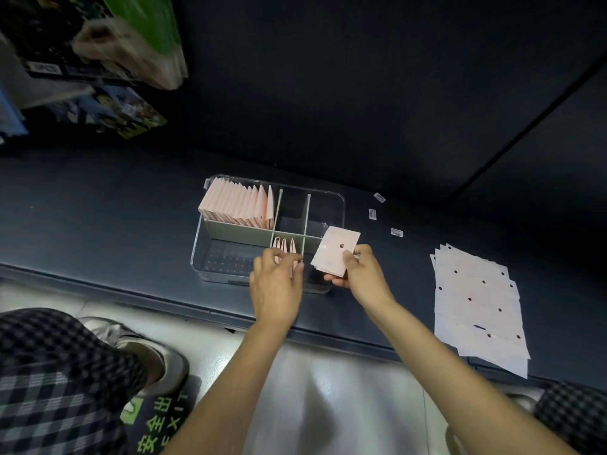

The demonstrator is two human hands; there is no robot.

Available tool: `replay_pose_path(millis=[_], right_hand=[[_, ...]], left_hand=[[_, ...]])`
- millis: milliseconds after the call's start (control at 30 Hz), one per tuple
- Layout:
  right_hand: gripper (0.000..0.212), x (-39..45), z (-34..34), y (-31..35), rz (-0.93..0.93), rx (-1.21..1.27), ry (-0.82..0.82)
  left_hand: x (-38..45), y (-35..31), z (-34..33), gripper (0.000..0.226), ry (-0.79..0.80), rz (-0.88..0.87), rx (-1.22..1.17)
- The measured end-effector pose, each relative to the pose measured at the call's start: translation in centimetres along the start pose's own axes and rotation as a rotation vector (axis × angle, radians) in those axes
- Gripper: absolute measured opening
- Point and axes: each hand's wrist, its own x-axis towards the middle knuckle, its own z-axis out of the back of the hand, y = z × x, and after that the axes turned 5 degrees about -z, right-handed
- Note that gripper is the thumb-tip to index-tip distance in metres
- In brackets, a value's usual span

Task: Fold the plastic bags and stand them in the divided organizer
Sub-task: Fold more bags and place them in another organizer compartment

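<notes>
Because the folded plastic bag (335,251) is thin, light and slick, it will likely flex and spring open unless pinched across its folded edges near the lower corner. At frame centre, the right hand (359,274) does just that, thumb on top and fingers beneath, holding it just above the clear divided organizer (341,200). The left hand (277,284) curls its fingers over the few folded bags (284,245) standing in the near middle compartment, apparently steadying them. Unfolded bags (478,303) lie at right.
</notes>
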Motion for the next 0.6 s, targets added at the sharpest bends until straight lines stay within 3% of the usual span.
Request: replay_pose_path(millis=[100,300,433,600], right_hand=[[0.013,0.3,0.0,0.0,0.043,-0.101,0.029],[0.013,1.0,-1.4,0.8,0.103,-0.208,0.009],[0.013,1.6,-2.0,1.3,0.120,-0.314,-0.038],[0.014,2.0,-2.8,1.0,0.253,-0.628,-0.035]], left_hand=[[0.3,1.6,-0.2,0.020,0.099,-0.046,0.175],[1.5,1.9,-0.4,0.017,0.121,-0.203,0.327],[2.3,2.4,-0.6,0.021,0.137,-0.104,0.385],[2.3,2.4,-0.7,0.017,0.102,0.025,0.227]])
